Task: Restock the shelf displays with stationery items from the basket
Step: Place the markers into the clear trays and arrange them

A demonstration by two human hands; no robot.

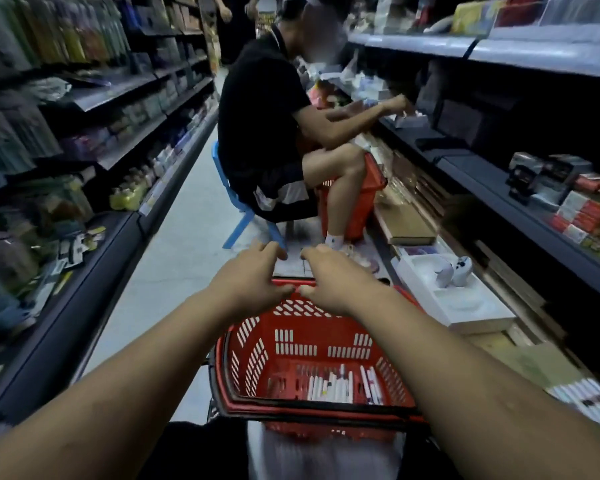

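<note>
A red plastic basket (246,362) stands on the aisle floor right below me. Several white pens or markers (340,386) lie on its bottom. My left hand (250,278) and my right hand (336,278) rest side by side on the basket's far rim, fingers curled over its edge. Both arms stretch forward over the basket. Shelves of stationery run along the right (520,199) and the left (125,91) of the aisle.
A person in a black shirt (260,109) sits on a blue stool (243,216) just ahead, reaching into the right shelf, with a second red basket (357,202) at the feet. A white tray (454,296) and flat boxes lie on the lowest right shelf.
</note>
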